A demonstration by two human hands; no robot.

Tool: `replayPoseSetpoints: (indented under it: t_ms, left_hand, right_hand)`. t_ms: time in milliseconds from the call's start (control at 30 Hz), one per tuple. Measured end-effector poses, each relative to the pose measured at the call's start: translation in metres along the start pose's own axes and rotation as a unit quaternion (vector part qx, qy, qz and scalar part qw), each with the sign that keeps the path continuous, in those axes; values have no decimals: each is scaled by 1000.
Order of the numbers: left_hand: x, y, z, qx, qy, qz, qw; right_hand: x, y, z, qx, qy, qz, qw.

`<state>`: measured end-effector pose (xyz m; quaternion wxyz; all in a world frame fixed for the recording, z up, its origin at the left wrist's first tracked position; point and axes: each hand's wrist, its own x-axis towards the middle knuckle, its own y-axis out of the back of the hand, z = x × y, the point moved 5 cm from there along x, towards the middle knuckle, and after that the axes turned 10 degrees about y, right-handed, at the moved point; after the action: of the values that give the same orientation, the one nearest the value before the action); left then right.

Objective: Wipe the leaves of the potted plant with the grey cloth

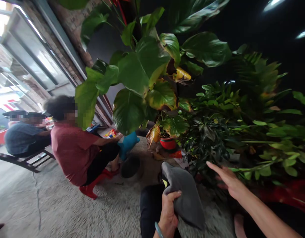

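Observation:
My left hand (168,211), with a pale bangle at the wrist, is closed around a dark grey soft fabric piece (186,195). It looks like a plush cover, with a small yellow patch at its left edge. The thumb presses on its near side. My right hand (228,181) is apart from the fabric, over to the right beside the green plants (209,135). Its index finger is stretched out, the other fingers are partly blurred, and nothing shows in it.
Large-leaved plants (145,66) rise ahead, one in a red pot (168,143). At left a person in a red shirt (73,152) sits on a red stool (89,190), holding a blue soft item (127,144). A dark bucket (130,168) stands nearby. Another person (23,135) sits farther back.

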<state>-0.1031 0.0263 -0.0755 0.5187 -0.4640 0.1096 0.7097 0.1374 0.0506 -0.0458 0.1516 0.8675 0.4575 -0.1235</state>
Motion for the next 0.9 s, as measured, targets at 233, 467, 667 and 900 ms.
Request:
replayPoseSetpoints:
  t_ms: [233, 467, 667, 900]
  left_hand:
    - [2, -33, 34, 58, -62, -65, 994]
    - [-7, -130, 102, 146, -335, -166, 916]
    - [13, -106, 44, 390, -172, -246, 871]
    - [-25, -109, 118, 224, -315, -200, 900]
  right_hand:
    - [10, 12, 4, -8, 80, -35, 996]
    - [36, 74, 21, -161, 291, 74, 940]
    - [42, 70, 49, -161, 281, 86, 942]
    - [34, 65, 40, -124, 271, 76, 952]
